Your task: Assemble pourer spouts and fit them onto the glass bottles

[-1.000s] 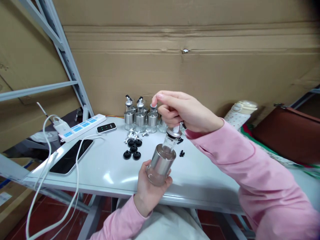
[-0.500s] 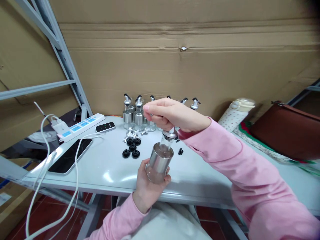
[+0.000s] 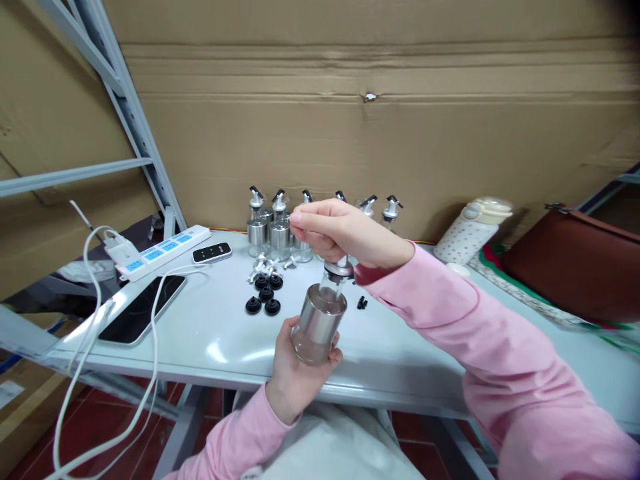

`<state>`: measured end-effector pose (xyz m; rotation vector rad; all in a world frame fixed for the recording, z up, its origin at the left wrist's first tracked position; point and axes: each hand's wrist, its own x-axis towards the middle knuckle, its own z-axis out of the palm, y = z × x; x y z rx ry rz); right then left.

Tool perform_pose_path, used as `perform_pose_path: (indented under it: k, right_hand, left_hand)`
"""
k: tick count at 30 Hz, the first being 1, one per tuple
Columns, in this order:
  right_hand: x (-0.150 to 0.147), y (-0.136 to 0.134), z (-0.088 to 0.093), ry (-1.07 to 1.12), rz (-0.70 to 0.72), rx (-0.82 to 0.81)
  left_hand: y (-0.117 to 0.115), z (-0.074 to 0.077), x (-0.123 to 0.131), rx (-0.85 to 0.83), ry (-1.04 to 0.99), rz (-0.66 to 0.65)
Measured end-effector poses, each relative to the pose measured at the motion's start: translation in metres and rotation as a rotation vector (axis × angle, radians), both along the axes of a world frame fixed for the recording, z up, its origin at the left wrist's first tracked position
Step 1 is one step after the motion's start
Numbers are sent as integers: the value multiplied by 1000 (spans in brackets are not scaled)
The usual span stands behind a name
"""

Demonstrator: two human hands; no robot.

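My left hand (image 3: 303,377) is wrapped round the lower part of a glass oil bottle (image 3: 320,323) with a metal band, which tilts slightly over the table's front edge. Above it, my right hand (image 3: 340,230) has its fingers closed on the metal pourer top (image 3: 339,268) at the bottle's neck; the upper part of the pourer is hidden by the fingers. Behind my hands several similar bottles (image 3: 279,233) with black-tipped pourers stand in a group. Left of the held bottle lie several black stoppers (image 3: 266,293) and small silver spouts (image 3: 265,268). Tiny black pieces (image 3: 362,303) lie to its right.
On the left are a power strip (image 3: 165,252), a small black-and-white device (image 3: 212,253), a phone (image 3: 143,312) and white cables (image 3: 154,340). A dotted flask (image 3: 465,233) and a brown bag (image 3: 575,267) sit at right. A cardboard wall (image 3: 375,147) closes the back.
Hardly anything differs: both hands keep hold of the bottle and its top in nearly the same pose. The view has shifted very slightly.
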<state>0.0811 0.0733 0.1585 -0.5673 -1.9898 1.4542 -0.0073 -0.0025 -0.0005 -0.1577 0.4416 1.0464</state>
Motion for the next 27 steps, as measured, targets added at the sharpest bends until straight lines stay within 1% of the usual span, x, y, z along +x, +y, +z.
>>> perform_pose_path:
  k: [6,9,12,15,17,19,23,27]
  right_hand:
    - [-1,-3,-2,33,-49,22]
    - [-5,-3,-2,14,-8,56]
    - [-9,-2,-2,-21,68,91]
    - [-11,-2,0,-59,126,72]
    - [-12,-3,1,-95,130,57]
    - [-12,-7,3,-124,110,82]
    - [-7,-13,3,-96,54,209]
    - [-2,-12,-5,-30,-72,290]
  left_hand:
    - [0,-1,0,9,-11,-6]
    - [-1,-1,1,14,-16,7]
    - [0,-2,0,10,-23,19]
    - [0,-5,0,34,-39,26]
    - [1,-7,0,49,-47,28]
    - [1,-8,1,55,-50,16]
    - [2,-5,0,58,-30,-17]
    - [1,-2,0,32,4,-19]
